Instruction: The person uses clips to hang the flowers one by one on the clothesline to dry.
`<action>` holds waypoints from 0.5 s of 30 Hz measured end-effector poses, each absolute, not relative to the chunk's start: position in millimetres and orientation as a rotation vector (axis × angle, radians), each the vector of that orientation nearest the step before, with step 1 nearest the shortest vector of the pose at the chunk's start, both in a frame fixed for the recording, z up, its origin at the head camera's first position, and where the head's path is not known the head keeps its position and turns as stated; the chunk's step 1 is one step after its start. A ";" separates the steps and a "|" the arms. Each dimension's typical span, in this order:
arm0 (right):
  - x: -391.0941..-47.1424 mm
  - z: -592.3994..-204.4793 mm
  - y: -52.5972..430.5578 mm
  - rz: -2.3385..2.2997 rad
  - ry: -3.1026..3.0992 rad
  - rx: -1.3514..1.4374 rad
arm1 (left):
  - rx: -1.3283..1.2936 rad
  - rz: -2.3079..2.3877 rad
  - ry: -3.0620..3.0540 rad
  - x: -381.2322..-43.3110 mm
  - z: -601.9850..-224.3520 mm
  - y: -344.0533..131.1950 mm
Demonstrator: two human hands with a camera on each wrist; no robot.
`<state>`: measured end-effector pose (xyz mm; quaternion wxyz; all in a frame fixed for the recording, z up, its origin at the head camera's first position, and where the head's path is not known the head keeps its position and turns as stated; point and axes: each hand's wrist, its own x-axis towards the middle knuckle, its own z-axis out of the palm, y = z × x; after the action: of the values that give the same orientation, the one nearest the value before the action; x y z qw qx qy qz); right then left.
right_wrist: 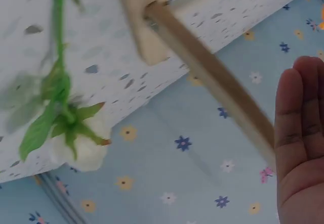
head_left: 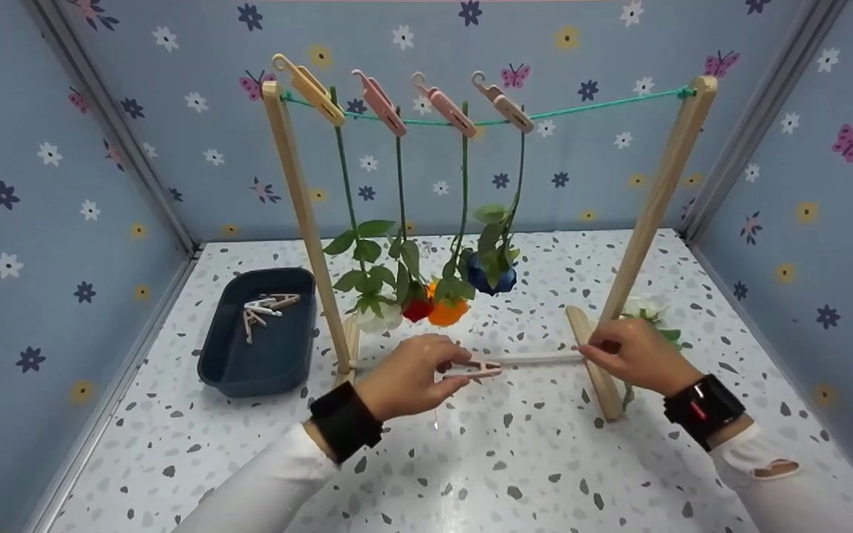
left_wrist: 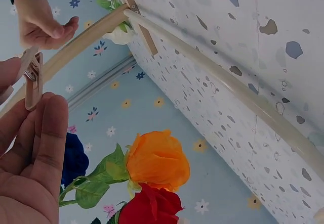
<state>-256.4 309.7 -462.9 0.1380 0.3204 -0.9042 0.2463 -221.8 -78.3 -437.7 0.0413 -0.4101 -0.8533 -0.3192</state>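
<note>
My left hand pinches a pale pink clothespin between thumb and fingers, in front of the frame's lower bar; the left wrist view shows this clothespin up close. Beside the right wooden post is my right hand, with straight fingers and nothing seen in them. Behind that post a white rose lies on the table, partly hidden in the head view. Four clothespins on the green cord hold hanging roses: white, red, orange and blue.
A dark blue bin with several clothespins stands left of the frame. The frame's left post rises near it. Patterned panels enclose the speckled table at the back and sides.
</note>
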 end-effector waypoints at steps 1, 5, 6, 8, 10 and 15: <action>-257.4 -464.7 317.3 0.667 -2.664 0.904 | -1.255 -0.976 -2.616 -221.9 -437.8 -78.5; -259.5 -475.6 341.2 0.455 -2.812 0.858 | -1.248 -0.938 -2.635 -220.6 -437.9 -79.5; -259.5 -479.4 345.4 0.411 -2.839 0.858 | -1.246 -0.927 -2.641 -220.4 -438.5 -79.7; -258.7 -486.7 351.8 0.357 -2.884 0.862 | -1.248 -0.902 -2.648 -219.8 -439.3 -80.2; -258.2 -494.3 355.8 0.345 -2.923 0.869 | -1.251 -0.878 -2.647 -219.7 -440.1 -80.4; -257.3 -508.8 361.7 0.407 -2.977 0.878 | -1.229 -0.864 -2.652 -220.4 -440.8 -80.9</action>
<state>-257.3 361.7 -508.8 0.0055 0.2803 -0.9510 0.1300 -220.4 -80.9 -440.8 0.0468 -0.4029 -0.8691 -0.2832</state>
